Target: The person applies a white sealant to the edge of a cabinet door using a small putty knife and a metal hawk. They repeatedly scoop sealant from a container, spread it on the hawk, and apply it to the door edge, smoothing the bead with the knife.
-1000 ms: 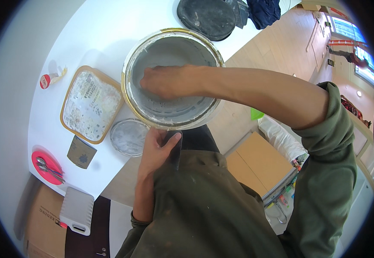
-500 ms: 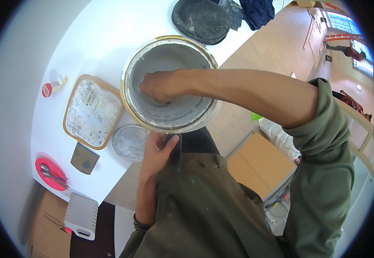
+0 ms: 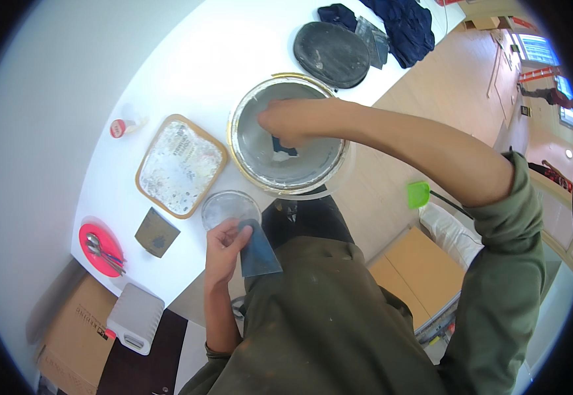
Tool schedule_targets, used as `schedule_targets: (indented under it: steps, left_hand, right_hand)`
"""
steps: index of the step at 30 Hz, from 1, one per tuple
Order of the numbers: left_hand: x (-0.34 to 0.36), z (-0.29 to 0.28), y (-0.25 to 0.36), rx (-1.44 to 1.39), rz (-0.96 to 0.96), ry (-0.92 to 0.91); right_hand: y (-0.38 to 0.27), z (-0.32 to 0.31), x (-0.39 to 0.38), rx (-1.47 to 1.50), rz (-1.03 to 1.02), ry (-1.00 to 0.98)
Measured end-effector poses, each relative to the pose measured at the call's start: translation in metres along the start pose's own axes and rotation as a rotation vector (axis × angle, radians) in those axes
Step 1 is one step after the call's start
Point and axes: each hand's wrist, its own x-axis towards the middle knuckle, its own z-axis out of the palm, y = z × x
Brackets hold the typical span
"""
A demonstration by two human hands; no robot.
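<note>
My right hand (image 3: 296, 122) is down inside a round tub (image 3: 247, 158) of grey paste, its fingers closed on a dark scraper (image 3: 281, 146) with grey on its edge. My left hand (image 3: 224, 243) pinches a flat, dark blue-grey plate (image 3: 260, 257) by its top end, beside a round clear lid (image 3: 213, 207) on the white table (image 3: 201, 39). Left of the tub lies a square lid (image 3: 174, 161) smeared white, and below that a small stained square board (image 3: 157, 232).
A black oval pad (image 3: 331, 52) and navy cloths (image 3: 405, 29) sit at the back. A pink plate with spoons (image 3: 109, 260) and small red-capped container (image 3: 118, 128) are left. Cardboard (image 3: 418, 276) and a green scoop (image 3: 417, 195) are right. Farther off, someone stands near an orange ladder (image 3: 540, 74).
My left hand has moved down and left from the tub's rim with the plate, which now shows more fully. A dark scraper now shows beneath my right hand. The view has shifted.
</note>
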Motion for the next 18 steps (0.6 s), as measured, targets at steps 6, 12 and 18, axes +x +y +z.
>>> schedule_targets:
  steps: [6, 12, 18]
  left_hand:
    - [-0.02, 0.027, 0.048, -0.107, 0.241, 0.248]
    - [-0.012, 0.062, 0.086, -0.058, 0.448, 0.323]
    - [0.023, 0.083, 0.115, 0.183, 0.602, 0.446]
  right_hand:
    - [-0.004, -0.026, -0.065, 0.235, -0.049, 0.304]
    - [-0.006, -0.058, -0.127, 0.344, -0.111, 0.513]
    - [-0.014, -0.081, -0.17, 0.456, -0.156, 0.613]
